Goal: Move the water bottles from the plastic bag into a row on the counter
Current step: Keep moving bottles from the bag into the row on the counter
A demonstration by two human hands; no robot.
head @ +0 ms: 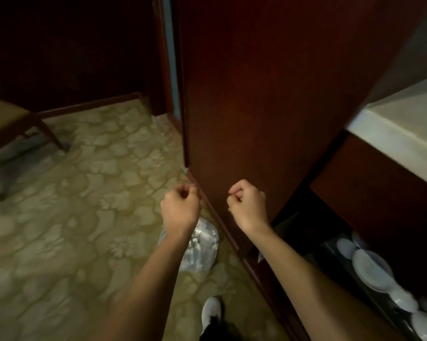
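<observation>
A clear plastic bag (202, 249) holding water bottles lies on the patterned carpet beside the dark wooden cabinet, partly hidden by my left forearm. My left hand (180, 205) hovers above and just beyond the bag with its fingers curled in; nothing shows in its grip. My right hand (248, 205) is held level with it in front of the cabinet side, also curled into a loose fist with nothing visible inside. The pale stone counter (391, 126) is at the right edge, above hand height.
A tall dark wooden cabinet panel (269, 94) stands straight ahead. White plates (369, 269) are stacked on a low shelf at the lower right. A chair (15, 121) stands at the far left. My white shoe (211, 313) is on the carpet below.
</observation>
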